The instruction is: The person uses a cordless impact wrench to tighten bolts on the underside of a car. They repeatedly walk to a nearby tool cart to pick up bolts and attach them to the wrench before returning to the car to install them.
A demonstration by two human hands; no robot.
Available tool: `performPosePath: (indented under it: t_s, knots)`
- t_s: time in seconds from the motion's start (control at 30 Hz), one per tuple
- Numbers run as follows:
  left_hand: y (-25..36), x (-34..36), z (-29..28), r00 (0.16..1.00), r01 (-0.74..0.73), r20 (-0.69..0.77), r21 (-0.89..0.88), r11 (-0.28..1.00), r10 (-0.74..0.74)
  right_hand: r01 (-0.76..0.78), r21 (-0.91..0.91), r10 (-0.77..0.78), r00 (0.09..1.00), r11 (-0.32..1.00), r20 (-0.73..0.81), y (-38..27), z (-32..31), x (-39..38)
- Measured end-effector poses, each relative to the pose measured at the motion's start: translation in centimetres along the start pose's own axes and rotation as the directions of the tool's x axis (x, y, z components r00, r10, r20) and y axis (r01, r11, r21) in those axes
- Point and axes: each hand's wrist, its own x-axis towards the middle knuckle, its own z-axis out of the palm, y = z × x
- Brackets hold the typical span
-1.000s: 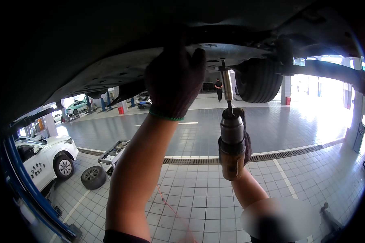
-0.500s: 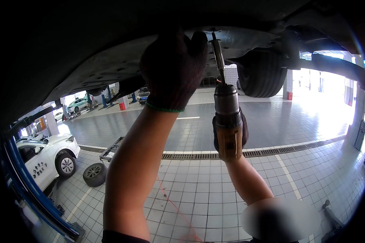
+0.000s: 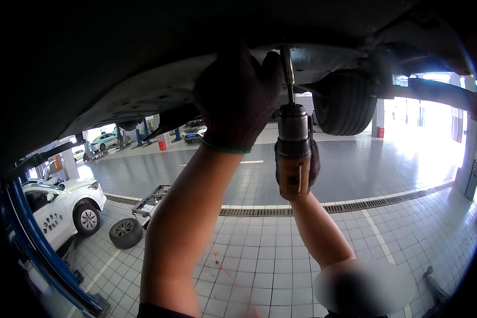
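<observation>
Power driver [image 3: 294, 159], brown with a dark grey nose, stands nearly upright beneath the raised vehicle, nose upward. A bright metal socket [image 3: 288, 69] extends from the nose on a thin shank and reaches the lower face of the underbody panel [image 3: 326, 57]; contact at the upper end cannot be confirmed. The gloved right hand [image 3: 315, 161] is wrapped around the driver, the glove showing along both sides of the tool body. The gloved left hand [image 3: 236, 103] is held up at the panel, thumb just beside the socket. Its other fingertips are lost in shadow; whether they pinch anything cannot be told.

A mounted tyre [image 3: 347, 106] hangs beyond the socket, to its right. Below, a drain grate [image 3: 259, 212] crosses the tiled floor [image 3: 249, 249]. At left, a loose wheel [image 3: 125, 233] lies near a white car [image 3: 69, 199], with a blue lift post [image 3: 40, 241] nearer the viewer.
</observation>
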Motion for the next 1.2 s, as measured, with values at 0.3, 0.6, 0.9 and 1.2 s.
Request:
performPosePath:
  t_s: [0.3, 0.6, 0.9, 1.2]
  knots:
    - [-0.2, -0.1, 0.6, 0.999, -0.003, -0.044, -0.070, 0.998, 0.000, 0.066, 0.267, -0.050, 0.997, 0.962, -0.067, 1.0, 2.6, 2.2]
    - [-2.9, 0.4, 2.0, 0.866, -0.387, 0.217, -0.280, 0.878, 0.451, -0.014, 0.271, 0.017, 1.000, 0.962, -0.007, -2.8, 4.2, -0.6]
    - [-0.7, 1.2, 2.2, 0.821, -0.434, 0.310, -0.207, 0.877, 0.479, 0.023, 0.198, 0.007, 0.989, 0.980, -0.149, -5.5, 5.0, -3.3]
    - [0.0, 0.7, 2.5, 0.805, -0.394, 0.402, -0.188, 0.900, 0.437, 0.095, 0.050, -0.092, 0.993, 0.994, -0.067, -2.8, 3.3, -4.7]
